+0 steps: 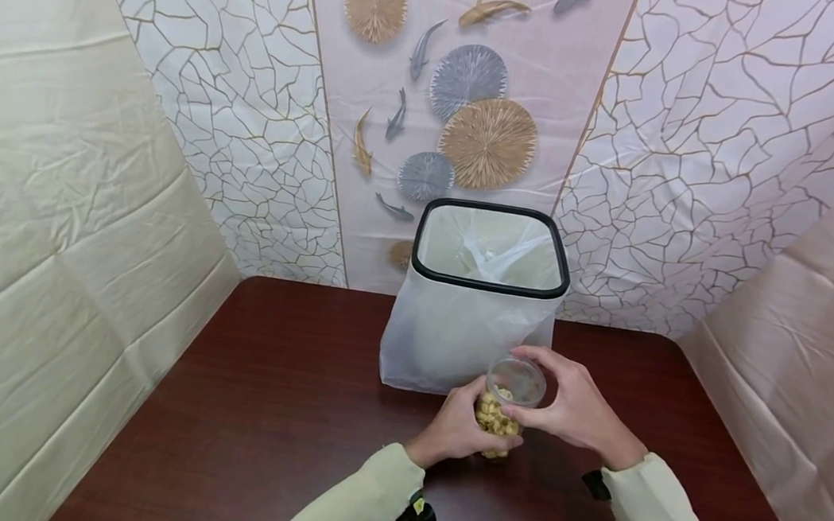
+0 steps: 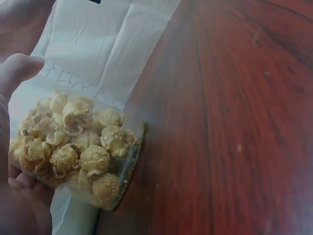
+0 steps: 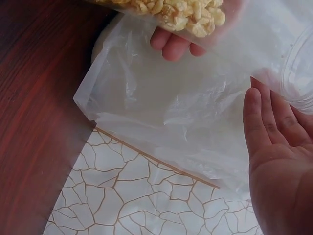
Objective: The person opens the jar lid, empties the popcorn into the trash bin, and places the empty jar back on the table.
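A clear plastic jar of popcorn (image 1: 497,417) stands tilted just above or on the table; contact is unclear in the head view. My left hand (image 1: 458,429) grips its side, thumb and fingers on opposite sides. In the left wrist view, yellowish popcorn (image 2: 80,147) fills much of the jar. Around the jar's clear round top (image 1: 517,381), my right hand (image 1: 576,406) curves its thumb and fingers at the rim. Whether that top is a separate lid or the open mouth, I cannot tell. The right wrist view shows the right fingers (image 3: 261,117) beside the clear rim (image 3: 296,73).
Behind the jar stands a white bin (image 1: 466,327) with a black rim (image 1: 490,285), lined with a translucent plastic bag. It sits on a dark red-brown wooden table (image 1: 272,395). Patterned cloth (image 1: 240,106) hangs behind, and beige cloth (image 1: 53,230) covers the sides.
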### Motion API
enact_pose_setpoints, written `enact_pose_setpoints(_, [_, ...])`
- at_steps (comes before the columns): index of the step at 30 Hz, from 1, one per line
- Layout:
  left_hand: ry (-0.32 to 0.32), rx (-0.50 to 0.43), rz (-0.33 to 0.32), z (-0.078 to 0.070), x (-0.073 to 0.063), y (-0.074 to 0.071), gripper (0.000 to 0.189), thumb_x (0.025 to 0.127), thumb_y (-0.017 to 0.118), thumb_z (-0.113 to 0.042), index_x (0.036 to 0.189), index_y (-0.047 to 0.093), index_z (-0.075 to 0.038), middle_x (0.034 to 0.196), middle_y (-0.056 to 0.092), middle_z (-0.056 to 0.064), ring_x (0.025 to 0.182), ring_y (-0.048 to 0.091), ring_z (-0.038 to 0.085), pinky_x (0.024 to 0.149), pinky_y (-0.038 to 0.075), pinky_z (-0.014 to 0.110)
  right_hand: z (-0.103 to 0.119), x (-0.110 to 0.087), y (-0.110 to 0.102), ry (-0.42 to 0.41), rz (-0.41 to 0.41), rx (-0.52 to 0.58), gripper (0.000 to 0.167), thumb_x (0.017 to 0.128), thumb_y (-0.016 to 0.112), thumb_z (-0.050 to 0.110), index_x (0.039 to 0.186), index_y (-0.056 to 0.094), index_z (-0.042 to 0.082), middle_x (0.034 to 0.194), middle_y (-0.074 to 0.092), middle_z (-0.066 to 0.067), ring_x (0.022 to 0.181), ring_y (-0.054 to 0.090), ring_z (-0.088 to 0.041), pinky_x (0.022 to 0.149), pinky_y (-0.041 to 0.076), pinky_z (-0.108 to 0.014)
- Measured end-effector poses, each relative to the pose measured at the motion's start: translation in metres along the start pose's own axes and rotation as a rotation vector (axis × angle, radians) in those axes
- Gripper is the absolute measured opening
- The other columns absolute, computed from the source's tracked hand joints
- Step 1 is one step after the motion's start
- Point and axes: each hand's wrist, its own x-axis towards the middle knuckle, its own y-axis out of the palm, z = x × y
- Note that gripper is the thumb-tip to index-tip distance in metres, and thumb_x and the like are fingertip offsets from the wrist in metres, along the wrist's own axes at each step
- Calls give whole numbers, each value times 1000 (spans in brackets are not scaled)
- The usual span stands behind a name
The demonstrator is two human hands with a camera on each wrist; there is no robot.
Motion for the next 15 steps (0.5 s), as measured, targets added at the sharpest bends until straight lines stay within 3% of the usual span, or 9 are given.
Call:
enact_pose_setpoints(7, [68,67,-13,-1,-7,-8,62,74,95,-27,127,65,-15,109,75,-3,91,68,-2,79,59,16,5,-2,-1,6,27,8,70,71,98,34,132,67,21,122,74,6,105,71,-12,91,52,-17])
enact_pose_setpoints(15, [114,79,12,-12,-16,-28,76,75,95,-29,141,62,-13,122,74,0,100,68,1,86,59,19,12,-2,-5,-17,59,64,71,71,99,28,134,67,18,125,74,2,104,71,-12,89,55,-17])
